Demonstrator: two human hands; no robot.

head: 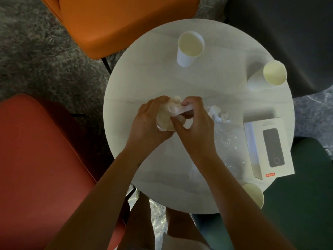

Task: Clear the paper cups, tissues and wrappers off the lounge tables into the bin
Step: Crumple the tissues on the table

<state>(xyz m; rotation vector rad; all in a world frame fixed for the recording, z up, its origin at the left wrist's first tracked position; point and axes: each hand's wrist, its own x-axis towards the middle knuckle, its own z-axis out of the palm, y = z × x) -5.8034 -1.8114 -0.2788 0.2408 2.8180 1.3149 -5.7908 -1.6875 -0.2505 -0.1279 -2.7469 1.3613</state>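
Surface: a round white stone-look table (144, 83), pale and faintly veined, seen from above.

Left hand (147, 121): fingers (159, 100) curled round a cream paper cup (164, 122) held just above the near-left part of the table. Right hand (195, 129): fingers pinching a crumpled white tissue wad (174, 106) at the mouth of that cup. Whether the wad lies partly inside the cup cannot be told.

On the table:
- a tall white paper cup (189, 49), upright, at the far side;
- a second white paper cup (268, 76), upright, near the far-right rim;
- a third paper cup (254, 194) at the near-right rim, partly hidden by the right forearm;
- a small crumpled white tissue (218, 113), just right of the right hand;
- a clear crinkled plastic wrapper (228, 141), between the right forearm and the box;
- a white rectangular cardboard box printed with a dark device (268, 147), lying flat at the right side.

Surroundings: an orange upholstered chair (117, 20) beyond the table, a rust-red chair (36, 168) at the left, a dark green chair (302, 195) at the right, a dark grey chair (288, 33) at the far right. Floor: mottled grey carpet (36, 60). Lighting is dim.
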